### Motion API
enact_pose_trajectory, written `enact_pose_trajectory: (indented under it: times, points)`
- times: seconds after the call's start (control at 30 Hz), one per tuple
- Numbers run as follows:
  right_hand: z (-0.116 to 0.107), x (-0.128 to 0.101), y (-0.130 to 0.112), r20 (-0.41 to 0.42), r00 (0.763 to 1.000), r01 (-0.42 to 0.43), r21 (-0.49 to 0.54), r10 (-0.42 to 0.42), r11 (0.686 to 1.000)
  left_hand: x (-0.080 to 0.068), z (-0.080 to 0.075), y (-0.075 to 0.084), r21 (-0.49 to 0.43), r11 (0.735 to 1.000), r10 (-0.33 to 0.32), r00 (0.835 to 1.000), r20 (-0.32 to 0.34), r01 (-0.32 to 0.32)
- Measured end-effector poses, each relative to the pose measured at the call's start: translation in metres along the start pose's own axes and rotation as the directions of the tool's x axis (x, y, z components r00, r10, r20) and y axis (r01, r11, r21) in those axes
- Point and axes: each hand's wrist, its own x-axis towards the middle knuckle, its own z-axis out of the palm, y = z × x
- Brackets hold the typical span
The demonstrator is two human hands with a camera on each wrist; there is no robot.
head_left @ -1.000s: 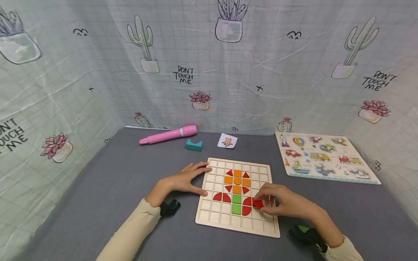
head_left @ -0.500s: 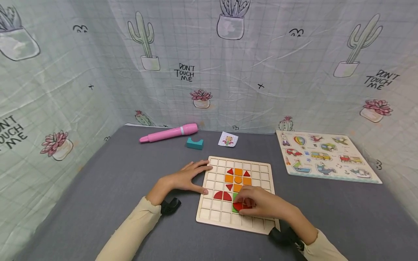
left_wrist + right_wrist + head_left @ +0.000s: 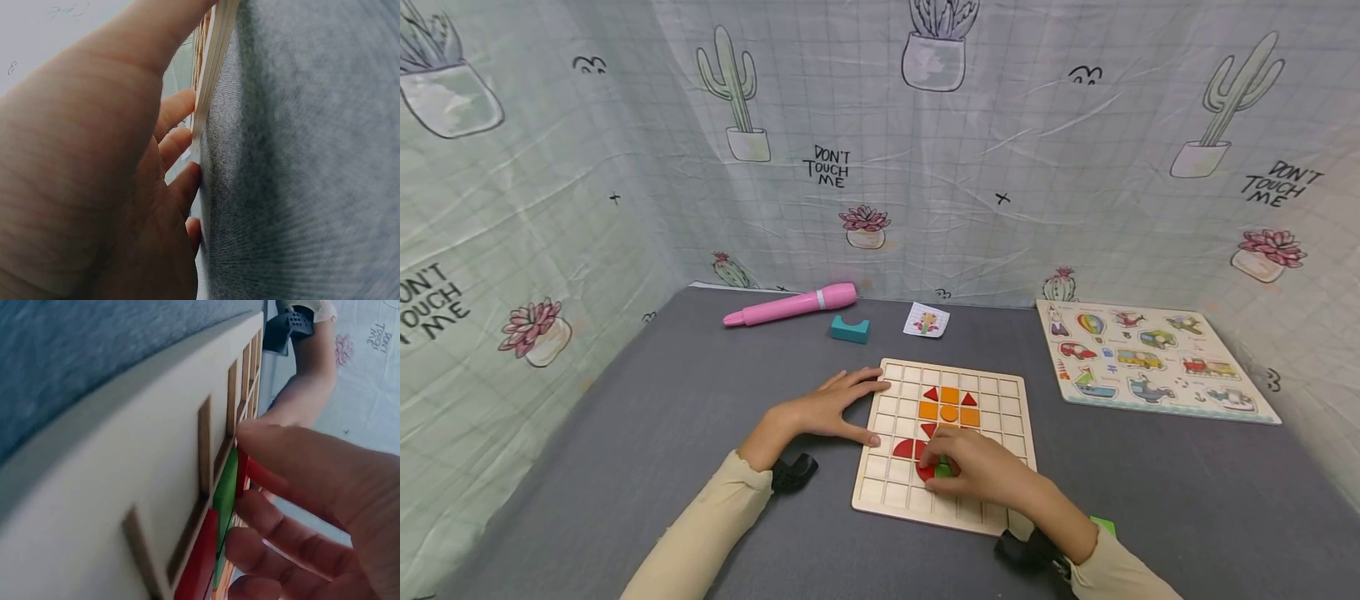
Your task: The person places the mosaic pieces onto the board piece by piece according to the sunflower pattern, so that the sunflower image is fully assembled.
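— Hands first. Where are they?

— Right hand [image 3: 973, 471] sits over the lower middle of the wooden grid board [image 3: 887, 492], fingers curled, pinching a red half-round piece [image 3: 925, 472] at the cells beside the green square [image 3: 945, 471]. Right wrist view shows the fingertips [image 3: 250, 515] against the red and green edges.

— And the left?

— Left hand [image 3: 827, 410] lies flat, fingers spread and straight, pressing the board's left edge; thumb tip on the frame. It holds nothing.

— Board contents?

— Orange squares [image 3: 950, 408] with red triangles [image 3: 931, 393] near the top, a red half-round [image 3: 904, 449] lower left.

— Surroundings?

— Grey table [image 3: 625, 467]. Pink marker [image 3: 790, 305], teal block [image 3: 849, 328] and a small card [image 3: 926, 321] at the far edge; vehicle peg puzzle [image 3: 1150, 362] well apart on the right.
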Motion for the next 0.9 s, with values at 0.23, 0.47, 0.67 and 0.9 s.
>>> enact_pose_trajectory:
  times: [0.23,0.47,0.67,0.9]
  points:
    - [0.001,0.002,-0.001,0.006,1.000,-0.018,0.016,0.018,1.000,0.001,0.000,0.001,0.002,1.000,-0.001,1.000,0.001,0.001]
    - [0.000,0.000,0.001,-0.001,1.000,0.003,0.029,-0.003,1.000,0.001,0.000,0.002,-0.007,1.000,-0.005,1.000,0.006,0.005]
    - [-0.004,-0.010,0.007,-0.041,0.999,0.015,0.076,-0.012,0.997,0.002,0.001,0.001,-0.005,1.000,-0.006,1.000,0.012,0.006]
    - [-0.015,-0.031,0.022,-0.064,0.998,-0.001,0.113,0.008,0.994,0.000,0.001,-0.002,-0.003,1.000,-0.002,1.000,0.006,0.002]
